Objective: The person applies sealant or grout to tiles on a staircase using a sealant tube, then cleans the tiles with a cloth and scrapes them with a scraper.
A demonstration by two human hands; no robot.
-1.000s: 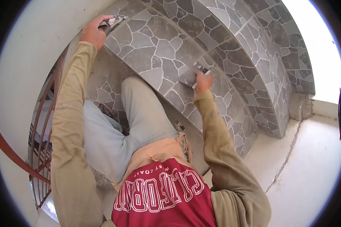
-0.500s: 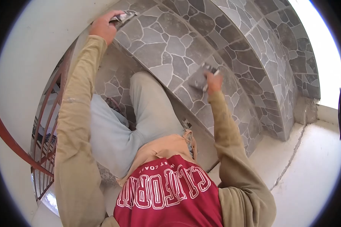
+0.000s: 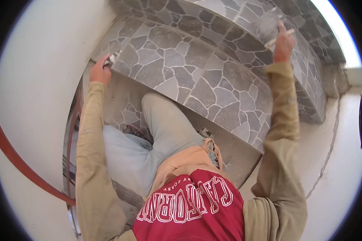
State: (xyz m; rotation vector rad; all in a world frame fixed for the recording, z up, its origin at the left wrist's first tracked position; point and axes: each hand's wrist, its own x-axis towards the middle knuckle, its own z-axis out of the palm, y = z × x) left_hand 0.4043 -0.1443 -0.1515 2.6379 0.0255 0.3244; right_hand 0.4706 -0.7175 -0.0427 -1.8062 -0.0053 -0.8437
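Tiles (image 3: 219, 94) in a grey, irregular stone pattern with pale joints are covering the steps across the upper part of the frame. At the upper right, the right hand (image 3: 284, 46) is gripping the pale, narrow handle (image 3: 272, 42) of a flat grey blade-like tool (image 3: 268, 25), which is showing over the upper step (image 3: 233, 38) (blur is softening it, so whether it is touching the tiles cannot be told). At the upper left, the left hand (image 3: 100, 74) is curling narrowly around a small dark tool smeared with white (image 3: 112, 59), near the left end of the lower step (image 3: 165, 56) and the smooth white wall (image 3: 40, 80). Pale blue trousers (image 3: 167, 118) are showing below the lower step's edge, and a red shirt with white lettering (image 3: 181, 229) is filling the bottom centre. A curved reddish-brown rail (image 3: 20, 166) is running down the left side.
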